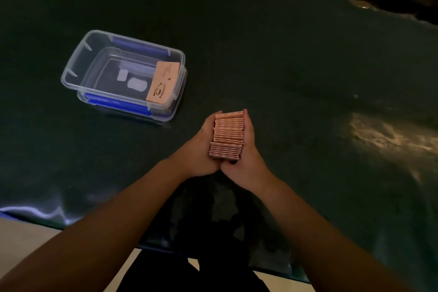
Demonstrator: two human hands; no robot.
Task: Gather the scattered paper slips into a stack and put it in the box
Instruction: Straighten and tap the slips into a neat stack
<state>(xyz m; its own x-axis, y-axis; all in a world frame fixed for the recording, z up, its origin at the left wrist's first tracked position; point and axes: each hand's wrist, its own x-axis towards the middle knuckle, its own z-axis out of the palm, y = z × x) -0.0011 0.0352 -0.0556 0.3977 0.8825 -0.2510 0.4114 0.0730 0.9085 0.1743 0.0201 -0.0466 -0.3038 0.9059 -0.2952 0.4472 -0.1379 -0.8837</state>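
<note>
A thick stack of pinkish-brown paper slips stands on edge on the dark table, pressed between both palms. My left hand holds its left side and my right hand its right side, with the wrists touching below it. To the upper left sits a clear plastic box with blue clips, open at the top. One slip with a coffee-cup print leans inside the box against its right wall.
The table is covered by a dark green glossy sheet with a wavy far edge at the upper right. A pale floor shows past the near edge at the lower left. Glare patches lie on the sheet at the right.
</note>
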